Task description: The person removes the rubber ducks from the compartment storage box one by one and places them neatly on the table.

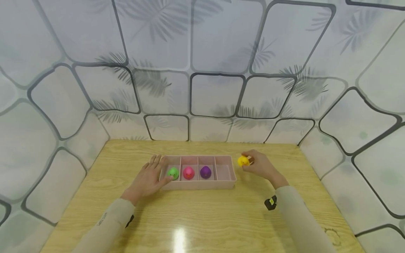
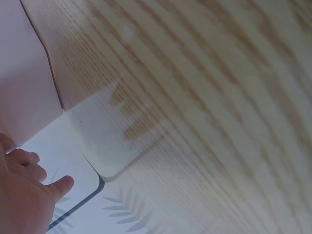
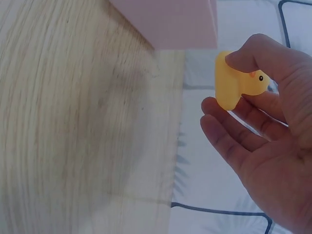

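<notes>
A long pink box (image 1: 198, 185) with several compartments in a row lies on the table. From left to right it holds a green toy duck (image 1: 173, 172), a pink toy duck (image 1: 188, 173) and a purple toy duck (image 1: 205, 172); the rightmost compartment has nothing in it. My left hand (image 1: 148, 180) rests on the box's left end, fingers extended, thumb reaching over the front rim by the green duck. Just right of the box, my right hand (image 1: 261, 166) pinches a yellow toy duck (image 3: 226, 83) between thumb and fingers, close to the box's end wall.
The wood-grain table (image 1: 202, 214) stretches in front of the box and to both sides. Walls (image 1: 218, 95) with a stone-and-leaf pattern enclose it at the back, left and right. A small black device (image 1: 270, 202) sits at the right wrist.
</notes>
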The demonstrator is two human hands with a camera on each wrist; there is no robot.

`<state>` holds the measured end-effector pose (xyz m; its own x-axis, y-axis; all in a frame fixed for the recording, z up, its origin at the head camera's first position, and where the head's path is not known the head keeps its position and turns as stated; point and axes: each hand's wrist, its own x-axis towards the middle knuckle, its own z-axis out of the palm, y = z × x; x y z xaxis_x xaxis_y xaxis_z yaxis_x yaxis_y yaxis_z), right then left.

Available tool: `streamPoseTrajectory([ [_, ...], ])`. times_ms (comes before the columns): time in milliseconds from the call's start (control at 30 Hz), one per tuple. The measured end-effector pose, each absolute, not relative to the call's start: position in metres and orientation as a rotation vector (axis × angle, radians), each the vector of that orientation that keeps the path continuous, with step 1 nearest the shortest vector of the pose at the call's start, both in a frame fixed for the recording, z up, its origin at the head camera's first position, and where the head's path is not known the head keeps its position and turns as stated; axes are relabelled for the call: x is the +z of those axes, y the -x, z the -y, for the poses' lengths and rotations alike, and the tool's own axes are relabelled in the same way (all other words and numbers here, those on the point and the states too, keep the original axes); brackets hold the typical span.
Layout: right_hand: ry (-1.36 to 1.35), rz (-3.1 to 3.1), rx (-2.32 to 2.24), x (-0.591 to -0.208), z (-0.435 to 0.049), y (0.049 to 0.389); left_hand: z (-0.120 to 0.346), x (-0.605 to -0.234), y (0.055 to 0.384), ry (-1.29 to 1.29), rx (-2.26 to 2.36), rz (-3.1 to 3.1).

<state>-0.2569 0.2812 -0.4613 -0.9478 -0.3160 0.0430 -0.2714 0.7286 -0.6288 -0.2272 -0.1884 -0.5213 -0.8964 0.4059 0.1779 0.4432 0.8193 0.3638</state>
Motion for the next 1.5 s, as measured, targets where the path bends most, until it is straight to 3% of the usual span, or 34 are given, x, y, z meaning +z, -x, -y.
streamPoseTrajectory([
  [533,0.346,-2.854,-1.047,-0.482,-0.316,0.259,0.185,-0.518,0.225,0.683,-0.629,2.925],
  [1500,0.212,-2.819,-0.972,-0.514,-0.324,0.261,0.188,-0.523,0.228,0.687,-0.602,2.911],
])
